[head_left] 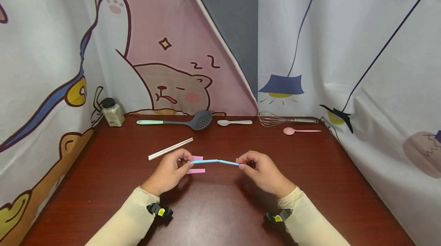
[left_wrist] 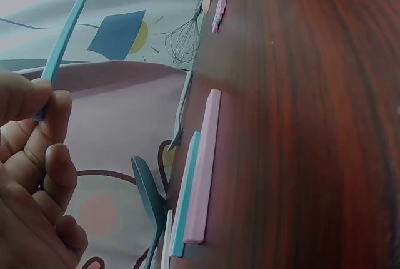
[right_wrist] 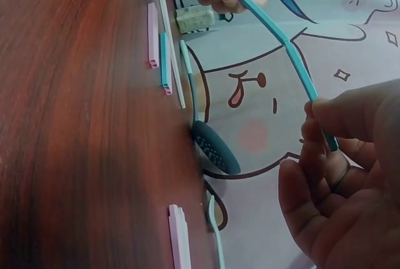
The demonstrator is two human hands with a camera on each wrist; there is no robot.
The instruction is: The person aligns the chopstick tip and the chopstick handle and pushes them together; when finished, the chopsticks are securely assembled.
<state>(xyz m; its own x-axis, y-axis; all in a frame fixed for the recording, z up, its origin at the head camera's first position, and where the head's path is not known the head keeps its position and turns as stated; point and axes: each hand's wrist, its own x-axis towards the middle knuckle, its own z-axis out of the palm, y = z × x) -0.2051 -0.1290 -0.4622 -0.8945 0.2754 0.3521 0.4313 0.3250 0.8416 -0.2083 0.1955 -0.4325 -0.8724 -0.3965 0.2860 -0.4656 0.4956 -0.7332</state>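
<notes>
Both hands hold up a light-blue hinged sealing clip [head_left: 206, 161], stretched out long with a slight bend at its middle joint. The left hand [head_left: 169, 172] pinches its left end between thumb and fingers. At the other end, the right hand [head_left: 266, 172] has the same kind of pinch. Below the left hand, a pink sealing clip [left_wrist: 206, 175] lies beside a blue-and-pink one [left_wrist: 186, 203], both folded. More pink clips [right_wrist: 179, 238] lie on the table near the right hand, mostly hidden behind it in the head view.
White chopsticks [head_left: 170, 149] lie behind the left hand. Along the table's back edge are a seasoning jar [head_left: 113, 113], a slotted ladle [head_left: 201, 120], a white spoon [head_left: 236, 122], a whisk [head_left: 275, 120] and a pink spoon [head_left: 290, 131]. Printed curtains [head_left: 172, 16] surround the table.
</notes>
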